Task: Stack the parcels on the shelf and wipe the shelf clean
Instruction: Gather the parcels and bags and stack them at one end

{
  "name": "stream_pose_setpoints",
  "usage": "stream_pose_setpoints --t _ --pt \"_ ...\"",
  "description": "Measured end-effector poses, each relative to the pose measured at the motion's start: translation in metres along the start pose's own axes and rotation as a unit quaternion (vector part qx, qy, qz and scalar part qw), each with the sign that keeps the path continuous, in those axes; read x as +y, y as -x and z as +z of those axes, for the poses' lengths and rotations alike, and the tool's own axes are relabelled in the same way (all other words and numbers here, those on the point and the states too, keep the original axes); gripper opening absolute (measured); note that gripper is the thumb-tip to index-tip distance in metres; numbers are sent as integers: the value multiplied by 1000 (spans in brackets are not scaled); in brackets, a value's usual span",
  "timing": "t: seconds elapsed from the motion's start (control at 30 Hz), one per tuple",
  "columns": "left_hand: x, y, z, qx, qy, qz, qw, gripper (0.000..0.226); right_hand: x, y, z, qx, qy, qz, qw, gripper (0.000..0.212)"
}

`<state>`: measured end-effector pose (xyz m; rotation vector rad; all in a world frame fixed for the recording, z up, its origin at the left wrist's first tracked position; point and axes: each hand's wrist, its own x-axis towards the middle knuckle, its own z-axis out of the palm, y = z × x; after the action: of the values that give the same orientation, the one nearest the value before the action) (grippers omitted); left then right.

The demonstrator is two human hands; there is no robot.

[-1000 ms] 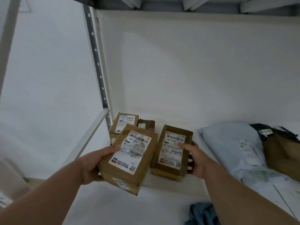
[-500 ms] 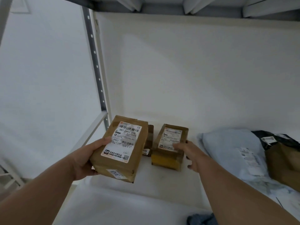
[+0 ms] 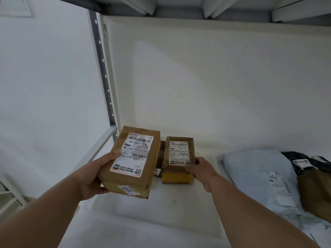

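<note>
My left hand (image 3: 93, 176) grips a large brown cardboard parcel (image 3: 132, 161) with a white label, held in the air above the white shelf (image 3: 170, 208) near its left end. To its right a smaller brown parcel (image 3: 179, 156) sits on the shelf with a yellow-taped front face. My right hand (image 3: 202, 169) grips that parcel at its right front corner, thumb on the label. A third dark brown parcel (image 3: 160, 158) shows only as a sliver between the two.
A pale grey plastic mailer bag (image 3: 258, 172) lies on the shelf to the right. Beyond it are a black bag (image 3: 304, 161) and a brown parcel (image 3: 315, 192) at the right edge. A perforated metal upright (image 3: 103, 72) bounds the shelf's left side; another shelf hangs overhead.
The small parcel in my right hand went from tilted in the air to flat on the shelf, further back. My left hand carried the large parcel up and left, covering the back parcels.
</note>
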<state>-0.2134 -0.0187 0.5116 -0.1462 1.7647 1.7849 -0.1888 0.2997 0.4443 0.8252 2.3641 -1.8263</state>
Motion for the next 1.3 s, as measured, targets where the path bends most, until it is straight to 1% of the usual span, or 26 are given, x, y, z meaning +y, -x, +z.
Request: stream_pose_setpoints --t 0.07,0.1,0.17,0.27,0.33,0.4,0.43,0.47,0.53,0.63,0.7,0.73,0.8,0.87,0.93,1.0,1.07,1.13,1.17,1.2,1.27,1.3 --pt "2 -5 -1 4 3 0 1000 86 -3 0 -1 -11 -20 3 1000 14" --pt "4 -7 -1 3 5 0 1000 83 -5 0 -3 -14 -37 7 999 10" --pt "7 -10 1 -1 8 2 1000 79 -8 1 -6 -22 -54 19 998 11" --pt "12 -14 8 -6 18 9 1000 76 -11 1 -10 -14 -26 43 999 12" --pt "16 -16 16 -8 30 16 999 63 -10 -2 -12 26 46 39 998 21" --pt "21 -20 25 -2 46 17 999 50 -10 -6 -15 105 120 12 987 32" --pt "23 -22 29 0 53 16 998 49 -12 -5 -16 140 114 -4 984 29" --pt "26 -24 33 1 59 14 998 51 -15 -4 -17 160 83 -22 983 23" --pt "30 -29 41 0 60 9 998 56 -23 0 -18 158 8 -57 986 20" --pt "37 -36 55 -9 49 8 999 52 -40 11 -17 94 -37 -83 991 32" --pt "41 -39 66 -16 47 8 999 48 -50 20 -17 22 -92 -76 993 48" --pt "43 -40 72 -22 46 8 999 49 -54 23 -18 -13 -110 -65 992 59" --pt "46 -44 86 -32 33 10 999 56 -63 32 -20 -75 -110 -47 990 77" --pt "51 -48 102 -34 7 20 999 63 -67 36 -23 -103 -100 -45 989 80" --pt "56 -49 119 -42 -13 39 998 62 -69 38 -31 -88 -111 -54 988 73" --pt "60 -49 133 -45 -35 49 997 56 -66 34 -44 -40 -133 -62 988 72" --pt "62 -50 141 -35 -90 57 994 59 -60 31 -59 12 -158 -54 986 84" --pt "59 -57 142 -6 -189 58 980 73 -50 28 -74 60 -195 -33 978 94" --pt "55 -61 140 9 -236 63 970 75 -44 28 -81 78 -216 -23 973 92" --pt "51 -62 140 19 -274 74 959 68 -37 29 -86 92 -231 -13 968 83" --pt "41 -65 138 31 -326 88 941 44 -25 31 -92 106 -242 10 964 55" --pt "36 -68 136 29 -344 90 934 39 -20 32 -94 104 -248 22 963 43"
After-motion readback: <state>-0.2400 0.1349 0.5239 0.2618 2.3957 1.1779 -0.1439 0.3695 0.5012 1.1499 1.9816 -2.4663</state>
